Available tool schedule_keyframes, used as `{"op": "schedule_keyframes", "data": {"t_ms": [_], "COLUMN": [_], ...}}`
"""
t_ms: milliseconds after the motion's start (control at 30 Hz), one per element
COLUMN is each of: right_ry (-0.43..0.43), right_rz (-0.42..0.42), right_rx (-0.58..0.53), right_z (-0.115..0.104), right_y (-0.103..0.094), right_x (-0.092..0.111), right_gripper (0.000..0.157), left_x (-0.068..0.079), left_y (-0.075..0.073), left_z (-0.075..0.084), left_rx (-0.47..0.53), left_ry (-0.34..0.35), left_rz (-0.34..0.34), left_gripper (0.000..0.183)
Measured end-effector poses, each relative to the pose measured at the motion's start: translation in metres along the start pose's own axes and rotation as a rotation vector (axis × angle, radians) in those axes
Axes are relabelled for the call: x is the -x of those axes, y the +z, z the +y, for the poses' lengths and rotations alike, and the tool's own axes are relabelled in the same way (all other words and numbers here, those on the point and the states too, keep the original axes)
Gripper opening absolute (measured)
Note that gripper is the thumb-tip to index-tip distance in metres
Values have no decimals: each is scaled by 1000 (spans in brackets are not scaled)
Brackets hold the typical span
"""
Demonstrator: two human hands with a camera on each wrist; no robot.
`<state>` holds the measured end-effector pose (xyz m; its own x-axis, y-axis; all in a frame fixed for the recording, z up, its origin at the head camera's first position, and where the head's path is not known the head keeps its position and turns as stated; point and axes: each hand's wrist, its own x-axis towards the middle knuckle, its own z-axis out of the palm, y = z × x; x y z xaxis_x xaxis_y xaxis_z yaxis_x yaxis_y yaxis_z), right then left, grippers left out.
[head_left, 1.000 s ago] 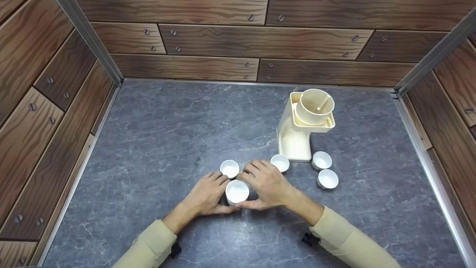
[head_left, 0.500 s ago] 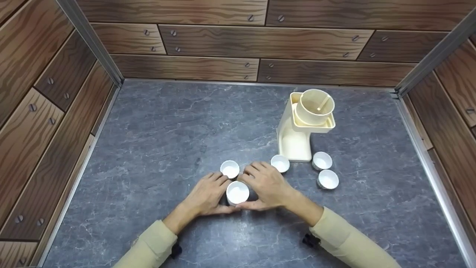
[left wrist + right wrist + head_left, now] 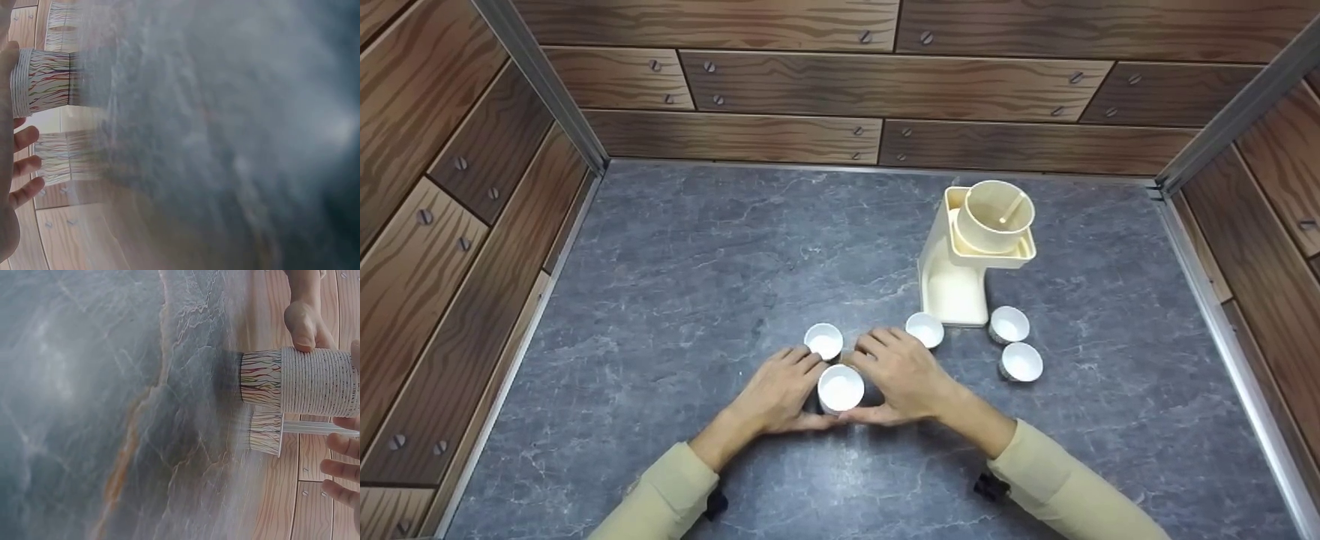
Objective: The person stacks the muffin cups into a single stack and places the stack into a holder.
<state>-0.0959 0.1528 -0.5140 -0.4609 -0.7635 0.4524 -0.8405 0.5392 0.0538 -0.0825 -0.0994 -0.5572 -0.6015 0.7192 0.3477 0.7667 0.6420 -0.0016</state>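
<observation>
A stack of nested paper cups [image 3: 841, 388] stands upright on the table between both hands, white inside. Coloured wavy lines mark the lowest cup's wall, and close-set rims rise above it in the right wrist view [image 3: 318, 382]. My left hand [image 3: 782, 391] curves round the stack's left side, thumb at the near side. From the right, my right hand [image 3: 904, 375] holds it, its thumb low against the front. Just behind the stack is a single paper cup [image 3: 823, 341]; another cup [image 3: 925, 330] is partly hidden by the right hand's knuckles.
A cream plastic stand [image 3: 956, 289] with a round tub [image 3: 997, 217] on top, a stick leaning inside, is at the back right. Two more cups, a rear one [image 3: 1009, 325] and a nearer one [image 3: 1021, 362], sit right of its base. Wood-patterned walls enclose the grey marbled table [image 3: 720, 247].
The cup stack has shifted very slightly to the right and toward me. Both hands keep nearly the same hold; the loose cups and the stand have not moved.
</observation>
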Motion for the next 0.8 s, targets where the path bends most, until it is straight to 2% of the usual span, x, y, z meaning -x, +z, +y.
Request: {"op": "schedule_keyframes", "data": {"t_ms": [167, 467, 800], "right_ry": [1, 21, 26], "right_rz": [-5, -49, -35], "right_rx": [17, 36, 56], "right_z": [2, 11, 29], "right_y": [-1, -7, -13], "right_x": [3, 17, 34], "right_gripper": [75, 80, 82], "left_x": [0, -1, 0], "left_y": [1, 1, 1], "left_z": [0, 1, 1], "left_rx": [-9, 17, 20], "left_ry": [12, -18, -13], "left_rz": [26, 8, 19], "left_gripper": [75, 77, 76]}}
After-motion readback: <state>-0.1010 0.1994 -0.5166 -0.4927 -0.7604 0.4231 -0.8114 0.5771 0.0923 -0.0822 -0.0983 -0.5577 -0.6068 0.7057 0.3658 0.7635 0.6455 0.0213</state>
